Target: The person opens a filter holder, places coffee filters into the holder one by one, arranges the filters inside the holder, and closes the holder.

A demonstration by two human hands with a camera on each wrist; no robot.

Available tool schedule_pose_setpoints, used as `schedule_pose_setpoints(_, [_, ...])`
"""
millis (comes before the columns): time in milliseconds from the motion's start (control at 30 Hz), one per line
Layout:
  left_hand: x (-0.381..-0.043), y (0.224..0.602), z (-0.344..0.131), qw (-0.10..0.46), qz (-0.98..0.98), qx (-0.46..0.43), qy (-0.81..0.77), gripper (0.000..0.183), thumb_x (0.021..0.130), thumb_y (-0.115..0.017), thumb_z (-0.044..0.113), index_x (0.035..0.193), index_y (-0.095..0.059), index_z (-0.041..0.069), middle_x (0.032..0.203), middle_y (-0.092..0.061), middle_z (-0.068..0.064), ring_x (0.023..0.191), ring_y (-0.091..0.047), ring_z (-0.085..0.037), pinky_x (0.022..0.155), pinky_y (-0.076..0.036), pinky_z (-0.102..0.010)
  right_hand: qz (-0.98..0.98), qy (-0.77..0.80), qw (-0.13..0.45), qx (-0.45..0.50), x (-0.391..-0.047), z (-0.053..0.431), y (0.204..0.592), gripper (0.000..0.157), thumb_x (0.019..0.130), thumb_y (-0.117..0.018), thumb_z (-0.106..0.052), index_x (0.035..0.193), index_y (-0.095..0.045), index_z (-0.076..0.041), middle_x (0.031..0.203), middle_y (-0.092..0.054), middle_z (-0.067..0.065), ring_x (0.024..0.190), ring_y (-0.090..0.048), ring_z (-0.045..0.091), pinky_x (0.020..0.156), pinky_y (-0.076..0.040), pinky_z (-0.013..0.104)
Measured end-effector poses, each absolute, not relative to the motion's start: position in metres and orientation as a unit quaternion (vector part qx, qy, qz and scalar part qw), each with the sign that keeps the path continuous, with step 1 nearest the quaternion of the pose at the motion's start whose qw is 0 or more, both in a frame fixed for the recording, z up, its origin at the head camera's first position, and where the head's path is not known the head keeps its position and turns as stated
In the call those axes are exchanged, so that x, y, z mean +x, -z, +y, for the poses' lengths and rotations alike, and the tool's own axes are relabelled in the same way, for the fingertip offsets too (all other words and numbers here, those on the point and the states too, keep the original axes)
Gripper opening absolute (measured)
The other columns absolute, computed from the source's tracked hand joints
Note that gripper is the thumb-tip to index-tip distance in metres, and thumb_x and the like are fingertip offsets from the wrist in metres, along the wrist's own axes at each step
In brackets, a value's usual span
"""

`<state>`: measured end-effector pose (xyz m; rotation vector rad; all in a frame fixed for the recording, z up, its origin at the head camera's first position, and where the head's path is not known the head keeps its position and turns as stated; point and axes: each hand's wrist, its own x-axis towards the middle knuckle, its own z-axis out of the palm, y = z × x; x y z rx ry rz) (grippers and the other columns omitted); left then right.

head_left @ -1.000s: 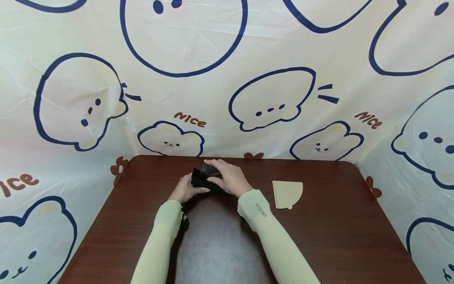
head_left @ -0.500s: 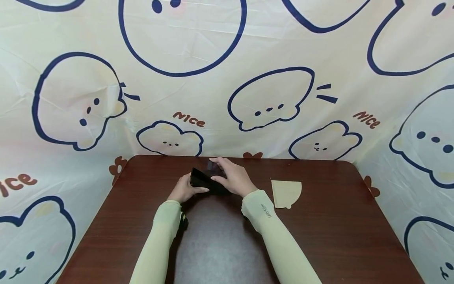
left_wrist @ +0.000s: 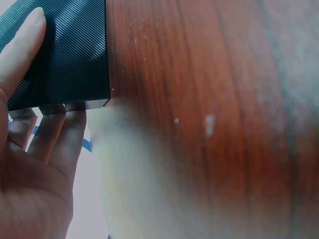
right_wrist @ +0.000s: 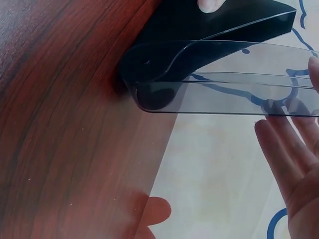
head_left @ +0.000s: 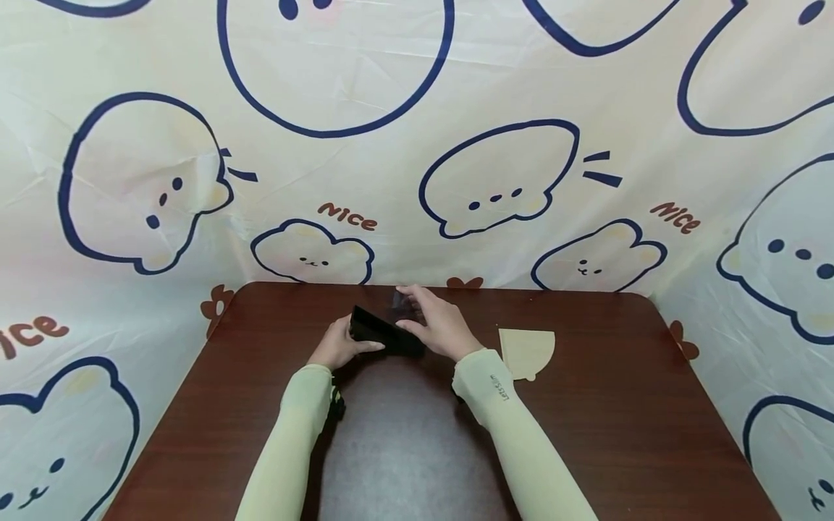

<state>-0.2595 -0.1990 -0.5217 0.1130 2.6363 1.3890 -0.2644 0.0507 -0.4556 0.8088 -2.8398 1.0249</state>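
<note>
Over the far middle of the table, my left hand (head_left: 335,346) grips a black box (head_left: 388,336) by its left end. In the left wrist view the thumb (left_wrist: 31,35) lies on the box's finely ribbed face, with the other fingers behind it. A clear, smoky lid (right_wrist: 224,97) is joined to the box at a rounded end and stands swung away from it. My right hand (head_left: 444,324) holds the lid's free end between thumb and fingers. To the right lies a fan-shaped beige paper (head_left: 529,354), like a cone coffee filter, flat on the table.
The dark brown wooden table (head_left: 625,420) has rounded far corners. A pale curtain (head_left: 391,174) with blue cartoon outlines hangs right behind its far edge and along both sides.
My right hand has moved a little right, drawing the clear lid farther from the black box and widening the gap. My left hand stays nearly in place with the box.
</note>
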Motion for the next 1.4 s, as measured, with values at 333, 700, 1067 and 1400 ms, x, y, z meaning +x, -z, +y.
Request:
schedule_pose_setpoints(333, [-0.263,0.522,-0.197,0.079,0.879,0.038,-0.468,0.051,0.081,-0.091,0.034,0.121,-0.067,0.013,0.115,-0.073,-0.006,0.1,-0.063,-0.024,0.098,-0.053,-0.048,-0.898,-0.361,0.006,0.251,-0.266,0.062,0.458,0.063,0.096,-0.076,-0.03,0.15,-0.043,-0.029,0.138,-0.063,0.002,0.121,-0.067,0.018,0.103,-0.056,0.04])
schedule_pose_setpoints(700, [-0.261,0.523,-0.2,0.077,0.881,0.036,-0.465,0.047,0.082,-0.09,0.032,0.119,-0.067,0.015,0.116,-0.073,-0.006,0.104,-0.063,-0.024,0.099,-0.053,-0.048,-0.899,-0.367,0.015,0.237,-0.264,0.069,0.461,0.063,0.097,-0.075,-0.031,0.15,-0.042,-0.025,0.137,-0.063,0.005,0.118,-0.068,0.02,0.101,-0.056,0.042])
schedule_pose_setpoints(1067, [-0.26,0.525,-0.2,0.083,0.882,0.03,-0.463,0.05,0.082,-0.09,0.035,0.122,-0.067,0.017,0.124,-0.072,-0.005,0.112,-0.062,-0.025,0.103,-0.052,-0.05,-0.891,-0.399,0.005,0.216,-0.259,0.08,0.465,0.065,0.096,-0.076,-0.025,0.15,-0.039,-0.023,0.134,-0.063,0.005,0.117,-0.069,0.02,0.099,-0.058,0.041])
schedule_pose_setpoints(1400, [-0.259,0.523,-0.2,0.089,0.882,0.034,-0.461,0.053,0.082,-0.089,0.037,0.125,-0.066,0.016,0.126,-0.071,-0.005,0.114,-0.061,-0.024,0.103,-0.052,-0.049,-0.88,-0.423,0.007,0.215,-0.258,0.086,0.468,0.061,0.096,-0.076,-0.022,0.146,-0.041,-0.021,0.13,-0.064,0.005,0.115,-0.071,0.02,0.096,-0.059,0.039])
